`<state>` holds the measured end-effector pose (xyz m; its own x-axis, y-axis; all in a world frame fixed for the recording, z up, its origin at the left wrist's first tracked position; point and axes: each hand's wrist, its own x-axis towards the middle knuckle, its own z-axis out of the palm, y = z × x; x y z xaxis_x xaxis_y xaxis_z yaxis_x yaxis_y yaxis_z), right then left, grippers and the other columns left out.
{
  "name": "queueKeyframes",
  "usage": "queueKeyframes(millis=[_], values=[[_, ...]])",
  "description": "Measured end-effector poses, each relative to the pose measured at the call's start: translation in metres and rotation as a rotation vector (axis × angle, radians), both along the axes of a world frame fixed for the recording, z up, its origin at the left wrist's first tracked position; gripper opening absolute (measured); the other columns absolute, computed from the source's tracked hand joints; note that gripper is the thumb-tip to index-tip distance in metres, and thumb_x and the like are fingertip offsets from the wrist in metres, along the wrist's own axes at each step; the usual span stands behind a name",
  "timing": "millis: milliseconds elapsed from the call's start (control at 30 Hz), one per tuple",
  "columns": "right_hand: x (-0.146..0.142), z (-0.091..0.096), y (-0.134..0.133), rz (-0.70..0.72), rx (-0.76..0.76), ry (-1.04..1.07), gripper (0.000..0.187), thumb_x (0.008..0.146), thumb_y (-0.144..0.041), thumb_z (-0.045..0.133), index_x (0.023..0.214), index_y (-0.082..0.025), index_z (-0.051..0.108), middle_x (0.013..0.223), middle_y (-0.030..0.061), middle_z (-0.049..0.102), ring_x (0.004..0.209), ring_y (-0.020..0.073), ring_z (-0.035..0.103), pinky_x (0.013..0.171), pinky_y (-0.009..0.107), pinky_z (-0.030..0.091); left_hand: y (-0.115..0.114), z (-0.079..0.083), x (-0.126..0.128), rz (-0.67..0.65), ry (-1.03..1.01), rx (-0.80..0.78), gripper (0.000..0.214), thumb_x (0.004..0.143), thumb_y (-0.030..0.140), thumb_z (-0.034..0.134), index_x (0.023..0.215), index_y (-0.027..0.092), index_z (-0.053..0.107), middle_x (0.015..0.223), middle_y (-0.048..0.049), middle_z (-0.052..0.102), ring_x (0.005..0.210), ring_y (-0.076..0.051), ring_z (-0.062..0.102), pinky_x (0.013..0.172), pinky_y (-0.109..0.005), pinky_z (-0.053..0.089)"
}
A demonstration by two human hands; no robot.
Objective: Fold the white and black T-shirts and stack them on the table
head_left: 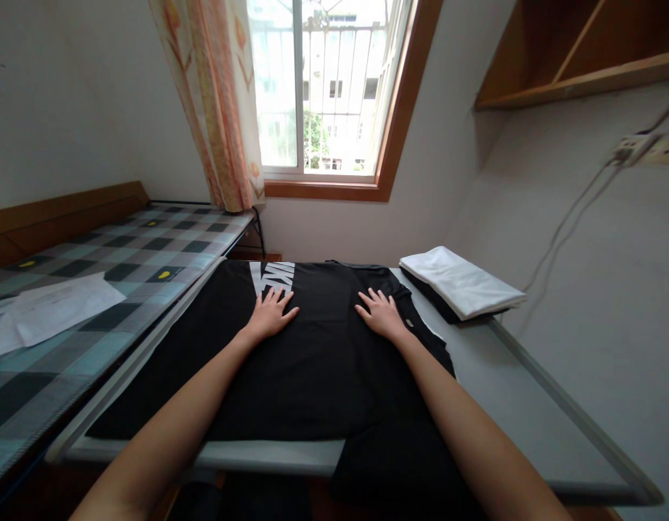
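A black T-shirt [313,376] with white lettering lies spread across the light-topped table [508,383]. Part of it hangs over the table's front edge. My left hand [270,314] rests flat on the cloth beside the lettering, fingers spread. On the shirt's right part, close to the collar, lies my right hand [381,312], palm down with its fingers apart. Neither hand grips anything. Some of the white print is covered by my left fingers.
Folded white cloth [459,278] sits on black folded cloth at the table's far right. A bed with a checked mattress [166,250] stands at left, papers [63,307] on it. Ahead are a curtain [215,108] and window [334,94]; a wooden shelf [573,87] hangs upper right.
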<state>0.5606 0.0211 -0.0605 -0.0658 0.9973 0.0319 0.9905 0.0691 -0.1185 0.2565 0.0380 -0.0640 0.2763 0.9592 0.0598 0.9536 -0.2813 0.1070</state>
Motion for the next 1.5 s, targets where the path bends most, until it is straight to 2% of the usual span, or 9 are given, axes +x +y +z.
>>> queueKeyframes(millis=[1500], values=[[0.0005, -0.0009, 0.0, 0.008, 0.01, 0.009, 0.058, 0.097, -0.051, 0.032, 0.147, -0.023, 0.039, 0.156, 0.0113, 0.029, 0.143, 0.0319, 0.023, 0.114, 0.051, 0.017, 0.0011, -0.0012, -0.0013, -0.004, -0.004, -0.007, 0.066, 0.093, 0.061, 0.029, 0.149, 0.025, 0.035, 0.157, -0.0113, 0.027, 0.145, -0.032, 0.019, 0.115, -0.054, 0.016]])
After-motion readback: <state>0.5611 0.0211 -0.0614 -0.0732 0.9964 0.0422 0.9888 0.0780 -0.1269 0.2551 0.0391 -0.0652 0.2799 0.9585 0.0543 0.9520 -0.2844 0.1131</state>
